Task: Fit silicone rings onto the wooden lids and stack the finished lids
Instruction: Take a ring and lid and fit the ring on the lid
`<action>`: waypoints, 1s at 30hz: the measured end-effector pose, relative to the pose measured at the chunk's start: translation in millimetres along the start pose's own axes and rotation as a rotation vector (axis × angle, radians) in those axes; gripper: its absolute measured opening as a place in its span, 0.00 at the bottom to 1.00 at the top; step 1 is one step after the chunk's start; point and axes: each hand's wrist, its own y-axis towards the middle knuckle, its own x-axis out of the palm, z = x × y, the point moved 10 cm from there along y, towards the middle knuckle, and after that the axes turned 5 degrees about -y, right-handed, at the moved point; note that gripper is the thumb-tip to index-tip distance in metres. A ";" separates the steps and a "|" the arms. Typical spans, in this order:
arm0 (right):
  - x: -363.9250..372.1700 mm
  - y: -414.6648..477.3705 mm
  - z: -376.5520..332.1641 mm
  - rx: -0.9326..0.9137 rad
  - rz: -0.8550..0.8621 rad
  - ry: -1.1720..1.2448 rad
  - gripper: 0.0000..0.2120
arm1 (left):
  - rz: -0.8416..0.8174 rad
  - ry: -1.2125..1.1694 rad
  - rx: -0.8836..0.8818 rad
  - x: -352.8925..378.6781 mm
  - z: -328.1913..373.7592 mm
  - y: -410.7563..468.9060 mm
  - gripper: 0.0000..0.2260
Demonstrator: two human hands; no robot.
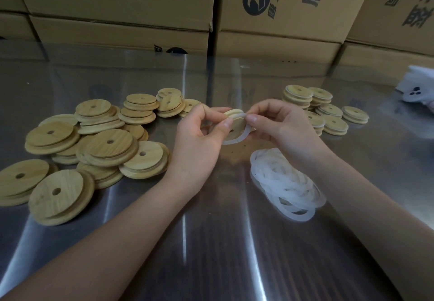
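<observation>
Wooden lid (235,125) w/ silicone ring (238,139) partly on, held by left hand (199,141), right hand (281,128) pinching ring.

We log the loose wooden lids (94,150) as honey-tan with straight darker grain streaks. The raised lid (236,125) is the same tan; its silicone ring (237,139) is milky translucent white, like the heap of rings (284,181). The steel tabletop (211,242) is grey, streaked with pale glare. The cartons (293,40) are kraft brown with navy-black logos and characters. The cloth (420,79) is white, with three black dots.
</observation>
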 end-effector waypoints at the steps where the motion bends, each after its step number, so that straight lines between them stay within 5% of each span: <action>1: 0.2 0.1 -0.3 -0.001 -0.003 0.000 0.07 | -0.006 0.004 -0.001 0.6 -0.3 0.0 0.09; 30: -5.1 -1.7 -3.7 -0.008 0.075 -0.026 0.06 | 0.029 0.037 0.079 -3.7 11.7 -3.3 0.08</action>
